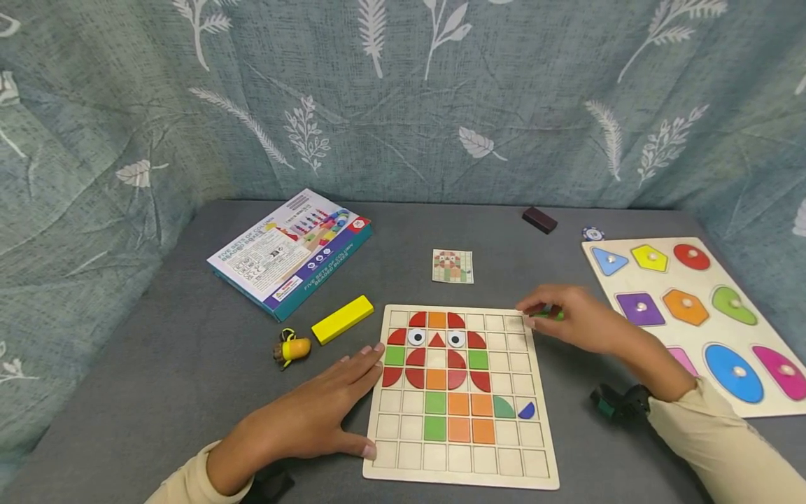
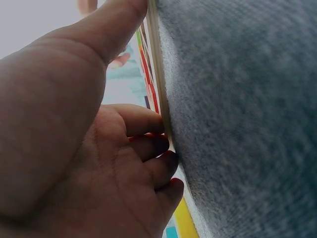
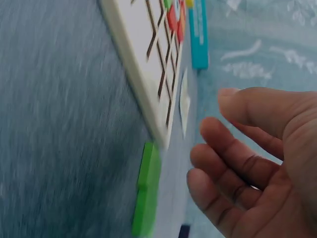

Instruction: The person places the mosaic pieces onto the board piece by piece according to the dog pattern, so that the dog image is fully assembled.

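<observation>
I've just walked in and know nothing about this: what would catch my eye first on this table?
Most striking is the wooden grid board at the centre, partly filled with red, orange and green tiles forming an owl-like face. The left hand rests flat at its left edge, while the right hand reaches for green pieces by its top right corner. A bright shape puzzle lies far right.

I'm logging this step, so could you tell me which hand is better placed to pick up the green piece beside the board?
The right hand: it hovers over the green piece at the board corner, while the left hand rests flat against the opposite edge.
</observation>
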`<state>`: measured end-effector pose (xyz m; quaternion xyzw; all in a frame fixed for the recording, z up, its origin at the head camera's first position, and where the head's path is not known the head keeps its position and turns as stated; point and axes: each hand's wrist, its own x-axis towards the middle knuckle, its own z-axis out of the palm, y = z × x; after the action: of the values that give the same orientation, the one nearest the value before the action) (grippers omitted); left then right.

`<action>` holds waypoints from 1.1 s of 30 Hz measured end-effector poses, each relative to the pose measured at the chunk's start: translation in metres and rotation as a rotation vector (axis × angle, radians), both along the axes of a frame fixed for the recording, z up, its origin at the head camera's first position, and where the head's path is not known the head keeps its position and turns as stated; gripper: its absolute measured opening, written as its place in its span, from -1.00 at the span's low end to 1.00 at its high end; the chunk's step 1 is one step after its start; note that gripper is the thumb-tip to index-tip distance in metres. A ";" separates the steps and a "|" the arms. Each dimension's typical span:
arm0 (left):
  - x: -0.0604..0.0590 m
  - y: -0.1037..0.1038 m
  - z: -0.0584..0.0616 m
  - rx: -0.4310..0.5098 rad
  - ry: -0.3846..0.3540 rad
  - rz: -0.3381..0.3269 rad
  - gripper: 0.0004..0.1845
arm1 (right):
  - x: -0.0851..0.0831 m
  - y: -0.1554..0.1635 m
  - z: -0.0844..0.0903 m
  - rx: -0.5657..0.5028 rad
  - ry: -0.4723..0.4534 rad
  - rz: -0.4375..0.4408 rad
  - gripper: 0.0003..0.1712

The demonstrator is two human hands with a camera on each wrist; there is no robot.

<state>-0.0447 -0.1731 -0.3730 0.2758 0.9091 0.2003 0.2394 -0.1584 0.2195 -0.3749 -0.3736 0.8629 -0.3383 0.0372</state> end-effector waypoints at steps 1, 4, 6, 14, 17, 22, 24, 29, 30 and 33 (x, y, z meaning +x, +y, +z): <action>0.000 0.000 0.000 0.001 0.000 0.000 0.17 | -0.001 0.003 -0.001 0.017 -0.013 -0.021 -0.75; 0.000 -0.001 -0.001 0.002 -0.001 0.002 0.17 | -0.004 0.009 -0.001 0.079 -0.018 -0.088 -0.73; 0.000 -0.001 -0.001 0.000 0.002 0.003 0.17 | -0.006 0.012 -0.002 0.109 -0.014 -0.120 -0.71; -0.001 0.000 -0.002 -0.010 0.002 0.013 0.17 | -0.006 0.020 -0.005 0.143 -0.016 -0.132 -0.70; -0.001 0.000 -0.002 -0.014 0.002 0.020 0.17 | -0.006 0.020 -0.006 0.141 -0.011 -0.117 -0.70; 0.000 0.000 -0.002 -0.016 0.004 0.018 0.17 | -0.006 0.018 -0.006 0.156 -0.024 -0.106 -0.70; 0.000 -0.001 -0.002 -0.013 0.008 0.012 0.17 | -0.006 0.017 -0.006 0.167 -0.020 -0.104 -0.70; 0.000 -0.002 -0.003 -0.009 0.012 0.006 0.17 | -0.005 0.014 -0.008 0.193 0.036 -0.103 -0.74; 0.000 -0.002 -0.003 -0.010 0.012 0.006 0.17 | -0.005 0.014 -0.009 0.197 0.045 -0.110 -0.74; 0.000 -0.002 -0.003 -0.012 0.006 0.010 0.16 | -0.004 0.012 -0.011 0.201 0.057 -0.131 -0.75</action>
<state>-0.0443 -0.1751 -0.3758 0.2704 0.9124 0.1950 0.2374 -0.1628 0.2315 -0.3857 -0.3202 0.9157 -0.2411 0.0277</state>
